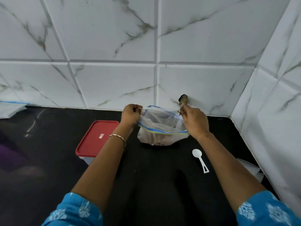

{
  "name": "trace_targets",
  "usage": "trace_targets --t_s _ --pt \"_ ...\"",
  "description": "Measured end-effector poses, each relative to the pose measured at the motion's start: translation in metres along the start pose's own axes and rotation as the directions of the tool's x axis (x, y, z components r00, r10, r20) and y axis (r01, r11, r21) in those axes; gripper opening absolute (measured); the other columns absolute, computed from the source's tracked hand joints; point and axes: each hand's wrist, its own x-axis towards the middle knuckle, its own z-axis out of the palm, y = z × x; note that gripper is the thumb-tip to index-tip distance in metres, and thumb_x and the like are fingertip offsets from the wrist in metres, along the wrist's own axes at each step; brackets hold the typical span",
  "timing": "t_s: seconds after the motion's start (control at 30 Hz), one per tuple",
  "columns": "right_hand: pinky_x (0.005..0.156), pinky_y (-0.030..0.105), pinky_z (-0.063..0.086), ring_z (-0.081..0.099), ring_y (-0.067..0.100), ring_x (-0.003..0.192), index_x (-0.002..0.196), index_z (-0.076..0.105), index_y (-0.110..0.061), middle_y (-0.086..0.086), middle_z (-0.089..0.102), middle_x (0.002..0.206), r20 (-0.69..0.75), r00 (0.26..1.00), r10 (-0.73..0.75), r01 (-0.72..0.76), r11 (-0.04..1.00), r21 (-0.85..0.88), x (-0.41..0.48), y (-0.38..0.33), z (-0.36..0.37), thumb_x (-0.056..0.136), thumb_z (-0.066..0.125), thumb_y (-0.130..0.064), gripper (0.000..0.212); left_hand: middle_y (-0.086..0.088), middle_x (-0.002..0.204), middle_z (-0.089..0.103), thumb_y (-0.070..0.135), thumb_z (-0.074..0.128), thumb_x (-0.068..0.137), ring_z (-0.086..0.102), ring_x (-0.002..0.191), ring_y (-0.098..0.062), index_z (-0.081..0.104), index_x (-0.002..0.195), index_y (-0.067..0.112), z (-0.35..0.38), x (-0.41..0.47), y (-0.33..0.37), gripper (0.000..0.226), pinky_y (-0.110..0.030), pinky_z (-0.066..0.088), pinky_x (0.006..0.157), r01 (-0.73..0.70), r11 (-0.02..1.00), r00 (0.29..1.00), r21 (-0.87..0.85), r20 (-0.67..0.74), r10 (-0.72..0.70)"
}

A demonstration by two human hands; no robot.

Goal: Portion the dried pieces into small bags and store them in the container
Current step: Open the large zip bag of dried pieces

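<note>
A clear zip bag (160, 128) with a blue and yellow seal strip stands on the black counter near the back wall; brownish dried pieces (156, 139) fill its bottom. My left hand (131, 115) pinches the left end of the bag's rim. My right hand (193, 120) pinches the right end, and the mouth is spread wide between them. A container with a red lid (96, 138) sits shut to the left of the bag, partly behind my left forearm. A white plastic spoon (199, 159) lies on the counter to the front right of the bag.
White marble-look tiles form the back wall and the right side wall, meeting in a corner at the right. More clear zip bags (11, 108) lie at the far left against the wall. A pale sheet (250, 168) lies by the right wall.
</note>
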Motion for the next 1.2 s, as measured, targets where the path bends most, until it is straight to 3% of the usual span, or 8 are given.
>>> trace_targets --t_s 0.27,0.43,0.57,0.7,0.83,0.97,1.1,1.2 --pt "0.071 0.034 0.049 0.058 0.017 0.083 0.081 0.06 -0.028 -0.006 0.06 0.089 0.247 0.96 -0.132 0.08 0.975 0.209 -0.016 0.02 0.001 0.084 0.047 0.005 0.036 0.001 0.088 0.067 -0.005 0.035 0.088 0.057 0.079 -0.016 0.068 0.083 0.017 -0.007 -0.016 0.0 0.04 -0.028 0.046 0.07 -0.177 0.962 0.968 0.208 0.214 0.131" --pt "0.095 0.029 0.045 0.051 0.012 0.113 0.122 0.062 -0.027 -0.008 0.048 0.114 0.454 0.88 -0.137 0.006 0.961 0.278 -0.013 0.028 -0.004 0.084 0.072 -0.019 0.041 0.006 0.092 0.063 0.032 0.071 0.083 0.056 0.086 -0.011 0.069 0.101 0.016 -0.007 -0.022 0.004 0.023 -0.025 0.044 0.073 -0.223 0.894 0.957 0.389 0.26 0.126" --pt "0.107 0.033 0.039 0.041 0.017 0.124 0.148 0.035 -0.024 0.0 0.037 0.133 0.597 0.795 -0.112 0.009 0.985 0.172 -0.008 0.031 -0.013 0.067 0.085 -0.023 0.094 -0.003 0.115 0.061 0.016 0.085 0.07 0.059 0.101 -0.017 0.059 0.123 0.01 -0.011 -0.02 -0.001 0.06 -0.033 0.051 0.092 -0.227 0.913 0.915 0.34 0.395 0.081" --pt "0.1 0.026 0.038 0.043 0.017 0.125 0.148 0.035 -0.031 0.001 0.04 0.136 0.551 0.825 -0.126 -0.016 0.969 0.246 -0.011 0.035 -0.013 0.076 0.078 -0.012 0.085 -0.011 0.129 0.058 0.004 0.083 0.071 0.061 0.112 -0.022 0.044 0.139 0.004 -0.014 -0.021 -0.007 0.078 -0.04 0.05 0.1 -0.197 0.959 0.897 0.205 0.433 0.092" --pt "0.094 0.034 0.05 0.057 0.02 0.113 0.11 0.055 -0.028 -0.001 0.056 0.117 0.303 0.951 0.056 -0.249 0.722 0.646 -0.033 0.033 0.0 0.087 0.065 -0.006 0.034 -0.016 0.129 0.059 -0.007 0.07 0.081 0.062 0.112 -0.024 0.039 0.143 0.002 -0.011 -0.034 -0.026 0.069 -0.038 0.051 0.098 -0.036 0.996 0.948 -0.085 0.312 0.061" --pt "0.062 0.023 0.043 0.057 0.014 0.083 0.106 0.048 -0.019 -0.001 0.056 0.097 0.116 0.872 0.475 -0.452 0.695 0.559 -0.059 0.021 0.007 0.079 0.077 -0.027 0.041 -0.006 0.123 0.059 -0.002 0.069 0.084 0.062 0.109 -0.02 0.046 0.128 0.011 0.006 -0.056 -0.04 0.051 -0.027 0.056 0.081 0.034 0.947 0.992 -0.32 0.128 0.007" --pt "0.06 0.025 0.044 0.056 0.015 0.076 0.104 0.051 -0.017 0.003 0.057 0.088 0.286 0.731 0.619 -0.619 0.425 0.661 -0.075 0.015 0.007 0.075 0.08 -0.034 0.045 -0.003 0.104 0.061 0.018 0.075 0.084 0.063 0.097 -0.019 0.044 0.119 0.014 0.018 -0.073 -0.044 0.048 -0.033 0.054 0.079 0.197 0.808 0.967 -0.555 -0.024 -0.253" --pt "0.059 0.028 0.049 0.06 0.016 0.072 0.105 0.054 -0.017 0.008 0.063 0.087 0.498 0.616 0.611 -0.699 0.132 0.703 -0.086 0.009 0.009 0.079 0.078 -0.025 0.037 -0.003 0.075 0.06 0.031 0.073 0.084 0.057 0.066 -0.012 0.053 0.111 0.008 0.024 -0.087 -0.046 0.041 -0.028 0.05 0.067 0.385 0.726 0.914 -0.57 0.13 -0.383"
